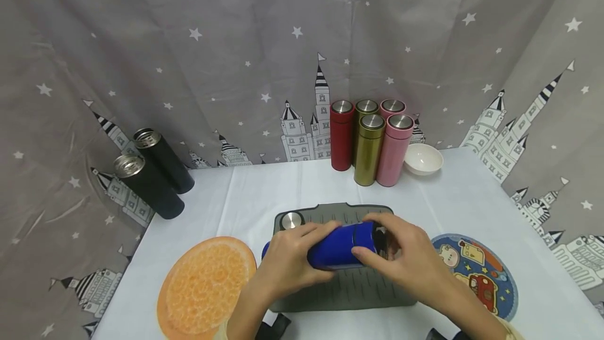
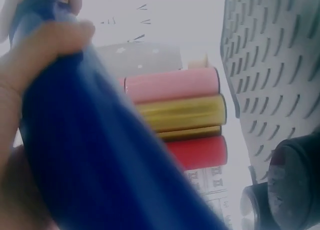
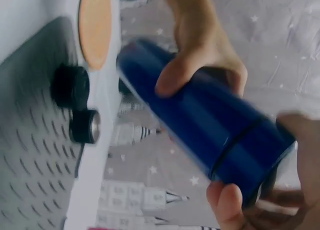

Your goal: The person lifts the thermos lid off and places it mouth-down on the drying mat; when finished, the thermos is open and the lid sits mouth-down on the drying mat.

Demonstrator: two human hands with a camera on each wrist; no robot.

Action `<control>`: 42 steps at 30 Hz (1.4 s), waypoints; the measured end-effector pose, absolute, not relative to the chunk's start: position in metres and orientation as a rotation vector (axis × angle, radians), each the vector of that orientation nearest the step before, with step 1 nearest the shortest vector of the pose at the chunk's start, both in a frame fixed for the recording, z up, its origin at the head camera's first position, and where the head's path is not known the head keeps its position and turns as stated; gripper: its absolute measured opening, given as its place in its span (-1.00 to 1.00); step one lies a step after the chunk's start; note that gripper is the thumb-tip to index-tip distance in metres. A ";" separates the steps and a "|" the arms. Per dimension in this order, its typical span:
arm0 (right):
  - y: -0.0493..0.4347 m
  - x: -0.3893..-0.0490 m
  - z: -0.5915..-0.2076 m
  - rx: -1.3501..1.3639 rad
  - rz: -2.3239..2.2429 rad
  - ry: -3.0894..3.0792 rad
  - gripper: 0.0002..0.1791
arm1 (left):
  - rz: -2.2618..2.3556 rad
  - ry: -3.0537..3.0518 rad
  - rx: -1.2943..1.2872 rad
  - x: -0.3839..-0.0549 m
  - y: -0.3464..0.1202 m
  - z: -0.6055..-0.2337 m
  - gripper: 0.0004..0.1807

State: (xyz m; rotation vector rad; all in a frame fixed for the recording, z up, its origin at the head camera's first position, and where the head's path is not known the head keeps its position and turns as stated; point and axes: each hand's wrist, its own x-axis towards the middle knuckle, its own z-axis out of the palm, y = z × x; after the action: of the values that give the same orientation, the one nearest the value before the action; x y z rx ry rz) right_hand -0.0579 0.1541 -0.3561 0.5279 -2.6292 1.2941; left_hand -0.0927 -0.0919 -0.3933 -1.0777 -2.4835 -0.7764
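Observation:
A blue thermos bottle (image 1: 332, 248) is held nearly level over a grey ridged mat (image 1: 349, 298), its capped end toward the right. My left hand (image 1: 294, 256) grips its body, the thumb lying along the side. My right hand (image 1: 406, 253) holds the cap end between thumb and fingers. In the right wrist view a dark seam crosses the thermos (image 3: 210, 125) just below the cap. On the mat's back left corner stands a black lid (image 1: 291, 220) with a silver top; the right wrist view shows another black lid (image 3: 71, 85) beside it.
Two black thermos bottles (image 1: 151, 188) without lids stand at the back left. Several red, gold and pink thermoses (image 1: 368, 151) cluster at the back, near a white bowl (image 1: 423, 159). An orange round mat (image 1: 207, 287) lies left, a blue cartoon mat (image 1: 481, 272) right.

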 end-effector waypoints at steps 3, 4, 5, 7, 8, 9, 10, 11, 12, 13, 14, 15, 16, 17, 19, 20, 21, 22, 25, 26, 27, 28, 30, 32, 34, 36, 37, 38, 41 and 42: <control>0.156 -0.058 -0.358 0.732 1.213 -2.538 -0.43 | -0.894 -2.531 -1.090 -0.094 -0.096 -0.395 -0.05; 0.156 -0.058 -0.358 0.790 1.208 -2.519 -0.41 | -0.929 -2.544 -1.091 -0.094 -0.097 -0.395 -0.06; 0.156 -0.059 -0.357 0.838 1.212 -2.508 -0.40 | -0.961 -2.556 -1.093 -0.094 -0.098 -0.396 -0.06; 0.157 -0.059 -0.355 0.909 1.229 -2.501 -0.39 | -1.013 -2.572 -1.096 -0.095 -0.098 -0.397 -0.07; 0.158 -0.060 -0.354 0.938 1.236 -2.500 -0.38 | -1.036 -2.578 -1.097 -0.095 -0.099 -0.397 -0.08; 0.159 -0.059 -0.353 0.960 1.237 -2.504 -0.38 | -1.059 -2.582 -1.101 -0.096 -0.099 -0.397 -0.08; 0.159 -0.059 -0.352 0.980 1.237 -2.509 -0.39 | -1.080 -2.588 -1.102 -0.096 -0.099 -0.397 -0.08; 0.160 -0.059 -0.352 0.999 1.226 -2.517 -0.39 | -1.104 -2.593 -1.104 -0.096 -0.099 -0.397 -0.08; 0.160 -0.058 -0.351 1.012 1.219 -2.526 -0.39 | -1.121 -2.597 -1.105 -0.096 -0.099 -0.398 -0.08; 0.160 -0.058 -0.350 1.029 1.207 -2.528 -0.39 | -1.139 -2.601 -1.105 -0.096 -0.100 -0.398 -0.08; 0.160 -0.058 -0.349 1.043 1.199 -2.529 -0.40 | -1.154 -2.605 -1.104 -0.096 -0.100 -0.397 -0.08; 0.160 -0.058 -0.349 1.051 1.191 -2.522 -0.38 | -1.165 -2.609 -1.103 -0.096 -0.100 -0.397 -0.08; 0.159 -0.059 -0.349 1.062 1.195 -2.499 -0.35 | -1.171 -2.609 -1.100 -0.096 -0.100 -0.398 -0.08; 0.159 -0.059 -0.350 1.048 1.205 -2.490 -0.32 | -1.170 -2.610 -1.093 -0.096 -0.100 -0.398 -0.08; 0.159 -0.060 -0.351 0.969 1.251 -2.497 -0.28 | -1.121 -2.607 -1.079 -0.096 -0.099 -0.398 -0.07; 0.160 -0.060 -0.352 0.907 1.284 -2.521 -0.28 | -1.081 -2.600 -1.071 -0.096 -0.098 -0.398 -0.08; 0.161 -0.061 -0.352 0.833 1.312 -2.558 -0.27 | -1.030 -2.590 -1.063 -0.095 -0.097 -0.399 -0.07; 0.161 -0.062 -0.352 0.749 1.345 -2.618 -0.29 | -0.972 -2.574 -1.055 -0.095 -0.096 -0.399 -0.07; 0.163 -0.063 -0.351 0.508 1.495 -2.840 -0.32 | -0.779 -2.516 -1.028 -0.094 -0.094 -0.401 -0.06; 0.163 -0.063 -0.351 0.448 1.526 -2.895 -0.32 | -0.728 -2.492 -1.024 -0.094 -0.094 -0.402 -0.05; 0.162 -0.063 -0.350 0.395 1.552 -2.935 -0.30 | -0.681 -2.472 -1.023 -0.094 -0.093 -0.403 -0.03; 0.161 -0.063 -0.350 0.345 1.575 -2.960 -0.29 | -0.643 -2.454 -1.025 -0.094 -0.093 -0.404 -0.02; 0.158 -0.062 -0.350 0.293 1.562 -2.966 -0.29 | -0.600 -2.425 -1.038 -0.095 -0.093 -0.405 0.01; 0.155 -0.061 -0.348 0.269 1.446 -2.958 -0.31 | -0.583 -2.400 -1.053 -0.096 -0.092 -0.406 0.02; 0.153 -0.060 -0.346 0.268 1.342 -2.950 -0.31 | -0.584 -2.382 -1.053 -0.096 -0.093 -0.406 0.03; 0.152 -0.058 -0.344 0.297 1.293 -2.935 -0.33 | -0.606 -2.371 -1.050 -0.096 -0.094 -0.406 0.02; 0.152 -0.058 -0.343 0.322 1.287 -2.926 -0.34 | -0.621 -2.369 -1.048 -0.097 -0.094 -0.406 0.01; 0.152 -0.057 -0.342 0.349 1.295 -2.914 -0.34 | -0.638 -2.368 -1.045 -0.097 -0.095 -0.406 0.01; 0.153 -0.055 -0.342 0.454 1.331 -2.854 -0.35 | -0.690 -2.369 -1.040 -0.099 -0.097 -0.406 0.00; 0.154 -0.054 -0.343 0.494 1.340 -2.825 -0.36 | -0.708 -2.369 -1.038 -0.099 -0.097 -0.406 -0.01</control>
State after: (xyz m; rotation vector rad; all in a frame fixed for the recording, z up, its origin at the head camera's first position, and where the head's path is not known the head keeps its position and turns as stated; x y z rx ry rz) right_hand -0.0542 0.1537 -0.3430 0.4943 -2.8250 1.3399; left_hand -0.0992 -0.0971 -0.4060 -1.0378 -2.3690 -0.7076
